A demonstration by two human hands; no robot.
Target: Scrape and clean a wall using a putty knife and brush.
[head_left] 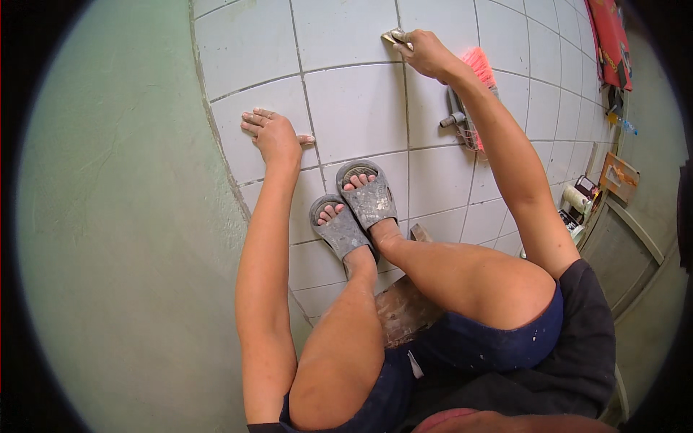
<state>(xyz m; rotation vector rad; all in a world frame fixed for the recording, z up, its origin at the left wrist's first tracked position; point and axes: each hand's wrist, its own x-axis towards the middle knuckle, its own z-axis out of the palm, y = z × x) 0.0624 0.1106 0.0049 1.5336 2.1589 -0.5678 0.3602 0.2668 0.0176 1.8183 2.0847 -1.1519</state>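
Note:
My left hand (273, 136) rests palm down on the white floor tiles (354, 112), fingers stretched out and thumb apart, whitened with powder or paste. Farther off and to the right, my right hand (427, 54) pinches a small flat scraper (393, 36), its blade low against the tile by a grout line. Part of the scraper is covered by the fingers. Just beyond the right wrist lies a broom head (469, 123) with pink bristles and a grey body, partly behind my forearm.
My feet in grey sandals (367, 198) stand on the tiles below a worn wooden seat (404, 310). A green wall (130, 202) runs along the left. At right are a red item (613, 43), a plastic bottle (622, 124), a wooden board (619, 177) and a pale roll (577, 198).

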